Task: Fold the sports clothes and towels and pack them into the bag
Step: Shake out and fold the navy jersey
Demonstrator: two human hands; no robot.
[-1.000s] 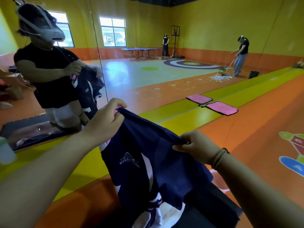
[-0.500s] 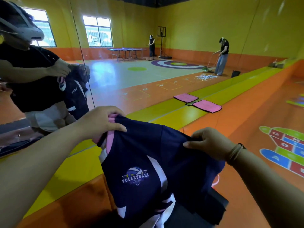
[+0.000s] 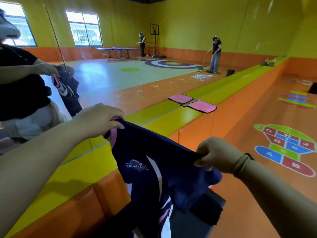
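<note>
A yellow-walled gym, orange floor (image 3: 240, 121) — a pink towel (image 3: 202, 106) lies at centre right. Both hands, left hand (image 3: 99, 120) and right hand (image 3: 217, 155), hold a navy jersey (image 3: 154, 162) — fingers clamped on its top edge.

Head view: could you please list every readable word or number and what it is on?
"VOLLEYBALL": logo on the navy jersey; the line beneath is blurred.
"A", "D", "J": floor hopscotch; its other letters are unclear.
Numbers in the mirrored hopscotch grid: too small to read.

left hand (image 3: 101, 120) + right hand (image 3: 217, 155) grip navy jersey (image 3: 154, 169) | 2 pink towels (image 3: 202, 106) on floor beyond
</note>
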